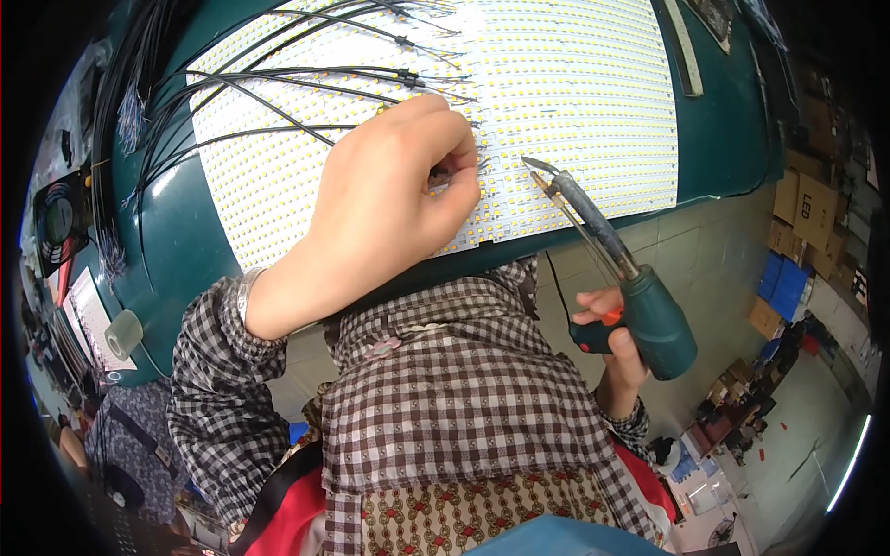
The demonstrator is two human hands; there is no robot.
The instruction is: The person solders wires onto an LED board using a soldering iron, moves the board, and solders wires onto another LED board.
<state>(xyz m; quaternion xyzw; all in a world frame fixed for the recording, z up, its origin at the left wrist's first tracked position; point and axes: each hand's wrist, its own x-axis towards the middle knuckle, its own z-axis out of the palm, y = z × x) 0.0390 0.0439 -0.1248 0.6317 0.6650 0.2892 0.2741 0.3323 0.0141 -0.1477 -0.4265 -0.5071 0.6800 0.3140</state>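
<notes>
Head view shows me the left hand (399,185) arched over the white LED panel (593,102), wrist bent, thumb and fingers curled to a narrow pinch; I can't tell what is between the hidden fingertips. I see the right hand (619,347) low beside the panel, wrapped around the handle of a green plastic soldering gun (660,324), its slim metal tip angled over the board's yellow-dotted rows. Smooth black cables (404,78) with frayed, thin wire ends lie across the panel, on a glossy dark-green table (732,139).
</notes>
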